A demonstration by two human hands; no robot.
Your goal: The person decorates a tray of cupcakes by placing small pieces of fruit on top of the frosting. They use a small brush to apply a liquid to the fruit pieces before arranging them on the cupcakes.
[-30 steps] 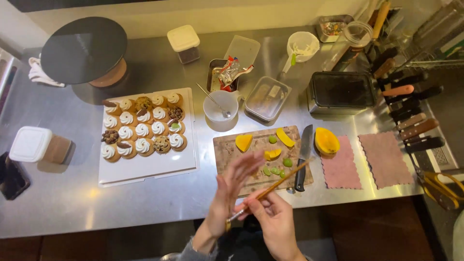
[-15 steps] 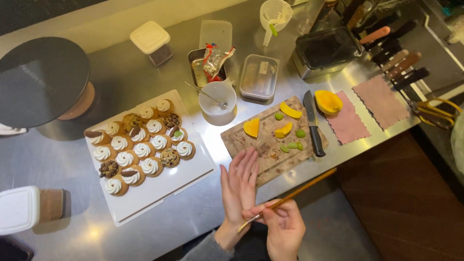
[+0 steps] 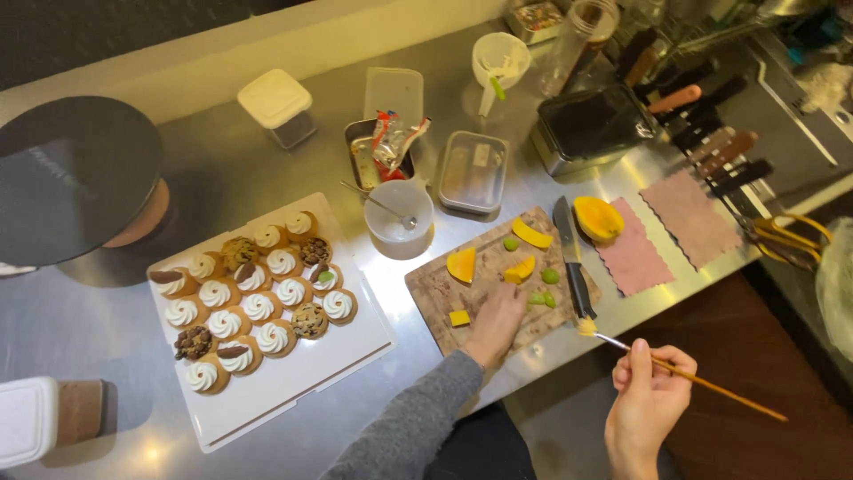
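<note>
Slim wooden-handled brush [image 3: 684,377], held tilted

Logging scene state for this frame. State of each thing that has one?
left hand: flat on the cutting board, holds nothing
right hand: gripping the long chopsticks, a small yellow bit at the tips
knife: lying on the board, unheld
mango half: cut, on the pink cloth
tartlets: topped with cream, on the white tray
clear cup: upright, spoon inside
clear tub: lid on
</note>
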